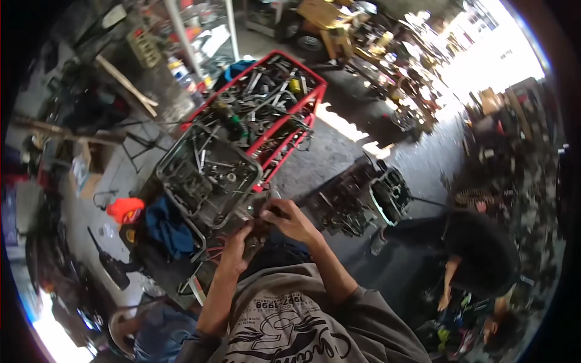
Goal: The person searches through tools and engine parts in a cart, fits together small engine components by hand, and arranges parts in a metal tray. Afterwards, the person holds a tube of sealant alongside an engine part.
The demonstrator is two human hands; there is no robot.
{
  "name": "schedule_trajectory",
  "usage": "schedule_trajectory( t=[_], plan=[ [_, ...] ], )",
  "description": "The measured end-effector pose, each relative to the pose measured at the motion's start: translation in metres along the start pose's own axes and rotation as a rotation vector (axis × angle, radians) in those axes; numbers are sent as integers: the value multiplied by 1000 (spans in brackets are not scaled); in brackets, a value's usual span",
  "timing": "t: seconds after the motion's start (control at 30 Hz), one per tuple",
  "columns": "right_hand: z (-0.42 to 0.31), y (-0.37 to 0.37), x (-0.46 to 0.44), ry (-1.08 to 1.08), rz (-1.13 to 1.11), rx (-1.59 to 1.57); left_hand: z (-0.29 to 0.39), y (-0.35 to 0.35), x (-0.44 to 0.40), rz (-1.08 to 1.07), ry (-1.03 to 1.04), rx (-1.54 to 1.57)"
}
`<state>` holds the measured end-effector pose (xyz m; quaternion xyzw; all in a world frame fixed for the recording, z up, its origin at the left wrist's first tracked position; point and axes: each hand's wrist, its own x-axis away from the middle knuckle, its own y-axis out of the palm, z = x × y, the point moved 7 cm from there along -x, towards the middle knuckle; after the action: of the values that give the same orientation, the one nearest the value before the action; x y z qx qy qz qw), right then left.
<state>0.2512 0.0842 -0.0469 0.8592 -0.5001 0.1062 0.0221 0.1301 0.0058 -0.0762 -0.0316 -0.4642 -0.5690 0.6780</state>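
Close in front of my shirt, my left hand (238,243) is closed, its thumb pointing up beside a small brownish part that I cannot make out. My right hand (285,219) meets it from the right, fingers curled in a pinch, and hides most of whatever lies between the two. Just beyond my left hand is a grey metal tray (257,172) with several tools and metal parts in it. Past that tray stands a red tool cart (319,91) heaped with wrenches and other tools.
An engine block (345,202) sits on the floor to the right. Farther right, another person (484,251) bends over parts on the ground. On the left are a red-orange container (126,210), a blue cloth (169,227) and a black power tool (113,269). Cluttered parts (393,66) fill the back.
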Motion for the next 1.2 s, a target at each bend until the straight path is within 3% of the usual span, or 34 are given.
schedule_trajectory(
  t=[0.03,0.07,0.13,0.2,0.23,0.27,0.33,0.4,0.47,0.6,0.63,0.67,0.73,0.8,0.87,0.93,1.0,1.07,1.17,1.2],
  plan=[
    [13,-8,10,-50,97,-237,-14,-1,-8,-17,24,-17],
    [26,-15,26,-54,123,-246,-26,0,-14,-121,-33,112],
    [43,-32,61,183,245,-815,-38,11,-14,-217,-106,217],
    [48,-42,88,146,249,-930,-33,42,-4,-357,205,-84],
    [48,-45,97,115,256,-1025,-33,54,1,-294,149,-83],
    [48,-46,106,107,263,-1030,-31,68,9,-301,146,-92],
    [37,-50,125,144,326,-899,-14,102,33,-350,451,-499],
    [26,-52,140,207,377,-821,-19,118,46,-386,480,-537],
    [12,-56,151,169,326,-489,-27,136,58,-462,599,-652],
    [25,-66,176,157,381,-586,-46,152,72,-442,683,-907],
    [25,-69,183,151,344,-642,-61,150,67,-453,574,-773],
    [27,-67,186,154,304,-635,-67,149,66,-416,591,-765],
    [33,-67,198,152,330,-820,-76,162,79,-481,760,-908],
    [33,-66,208,150,261,-832,-91,158,87,-401,699,-833],
    [37,-64,213,243,207,-748,-116,137,83,-303,463,-601],
    [59,-62,220,281,138,-644,-140,117,78,-241,458,-452],
    [52,-62,217,148,162,-423,-156,92,71,-79,297,303],
    [49,-54,214,196,158,-447,-156,80,72,-83,265,434],
    [24,-34,200,-26,94,202,-160,79,67,-130,117,678],
    [20,-27,193,-32,84,213,-160,77,61,-134,128,689]
  ],
)
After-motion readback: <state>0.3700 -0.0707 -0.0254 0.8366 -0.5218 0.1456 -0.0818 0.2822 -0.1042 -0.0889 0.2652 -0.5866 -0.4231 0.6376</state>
